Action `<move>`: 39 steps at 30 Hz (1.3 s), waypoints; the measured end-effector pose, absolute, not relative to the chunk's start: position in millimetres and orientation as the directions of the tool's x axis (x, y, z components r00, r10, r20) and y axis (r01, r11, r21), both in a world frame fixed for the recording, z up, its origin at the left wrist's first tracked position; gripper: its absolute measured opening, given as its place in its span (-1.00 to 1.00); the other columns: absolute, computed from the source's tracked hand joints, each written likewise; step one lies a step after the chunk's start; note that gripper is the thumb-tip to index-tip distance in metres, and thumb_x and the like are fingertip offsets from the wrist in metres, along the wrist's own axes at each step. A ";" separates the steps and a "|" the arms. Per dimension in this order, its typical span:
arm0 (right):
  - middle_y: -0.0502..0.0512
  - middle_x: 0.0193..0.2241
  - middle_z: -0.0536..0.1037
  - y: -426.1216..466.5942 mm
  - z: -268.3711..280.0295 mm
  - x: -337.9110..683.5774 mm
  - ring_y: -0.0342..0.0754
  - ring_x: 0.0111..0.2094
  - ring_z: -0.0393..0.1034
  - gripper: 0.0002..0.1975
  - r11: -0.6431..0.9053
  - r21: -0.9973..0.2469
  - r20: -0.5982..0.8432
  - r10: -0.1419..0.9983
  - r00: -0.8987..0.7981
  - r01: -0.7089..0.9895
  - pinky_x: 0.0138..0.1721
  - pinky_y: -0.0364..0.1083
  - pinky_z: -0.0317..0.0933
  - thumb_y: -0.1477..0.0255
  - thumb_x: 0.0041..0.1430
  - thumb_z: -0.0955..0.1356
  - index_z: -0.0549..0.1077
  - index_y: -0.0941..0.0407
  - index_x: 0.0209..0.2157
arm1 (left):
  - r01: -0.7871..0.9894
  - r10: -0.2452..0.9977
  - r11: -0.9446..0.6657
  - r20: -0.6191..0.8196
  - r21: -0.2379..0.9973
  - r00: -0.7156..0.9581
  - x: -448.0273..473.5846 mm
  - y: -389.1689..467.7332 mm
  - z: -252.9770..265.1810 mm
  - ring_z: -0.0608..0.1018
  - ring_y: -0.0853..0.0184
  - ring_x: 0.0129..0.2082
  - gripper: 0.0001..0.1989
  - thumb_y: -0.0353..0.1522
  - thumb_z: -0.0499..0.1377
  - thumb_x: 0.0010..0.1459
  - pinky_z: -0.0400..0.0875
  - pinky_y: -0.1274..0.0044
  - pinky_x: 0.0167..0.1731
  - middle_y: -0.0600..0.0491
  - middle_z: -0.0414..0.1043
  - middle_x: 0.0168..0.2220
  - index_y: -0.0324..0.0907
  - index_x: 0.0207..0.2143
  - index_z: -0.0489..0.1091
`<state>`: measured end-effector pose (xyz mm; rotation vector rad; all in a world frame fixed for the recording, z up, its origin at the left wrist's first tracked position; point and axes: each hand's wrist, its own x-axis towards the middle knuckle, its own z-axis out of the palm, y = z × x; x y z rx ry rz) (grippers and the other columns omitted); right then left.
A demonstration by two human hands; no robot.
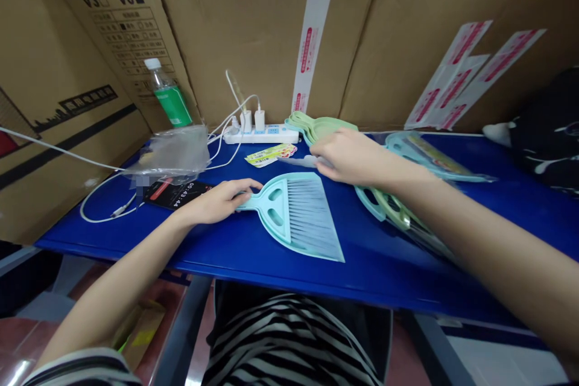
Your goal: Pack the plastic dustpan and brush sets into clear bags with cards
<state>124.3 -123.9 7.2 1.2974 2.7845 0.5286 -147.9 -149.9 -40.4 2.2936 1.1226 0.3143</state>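
A light blue brush (312, 217) lies nested in a light blue dustpan (253, 200) on the blue table, bristles pointing right. My left hand (221, 200) is closed around the handle end of this set. My right hand (341, 157) reaches across to the back, its fingers closed on a whitish, translucent strip (298, 161) that looks like thin plastic. Just behind that hand lie stacked green dustpans (332, 125). A yellow-green printed card (271, 155) rests beside the strip.
More dustpan sets (389, 211) lie under my right forearm, with a bagged one (434, 157) further right. A power strip (271, 134) with white cables, a plastic bag (174, 151), a phone (181, 194) and a bottle (169, 96) stand left. Cardboard (262, 42) walls the back.
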 end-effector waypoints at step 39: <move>0.44 0.34 0.14 -172.2 -58.7 149.4 0.26 0.36 0.01 -0.08 0.760 -0.181 0.051 0.641 -0.766 0.624 0.32 0.27 -0.06 -0.14 0.23 0.20 0.10 0.26 0.37 | 0.620 0.760 -0.507 -0.029 0.599 0.650 -143.9 -149.6 -42.0 0.51 0.30 -0.18 -0.60 -0.30 -0.05 0.34 0.38 0.50 -0.12 -0.03 0.52 -0.03 -0.18 0.14 0.34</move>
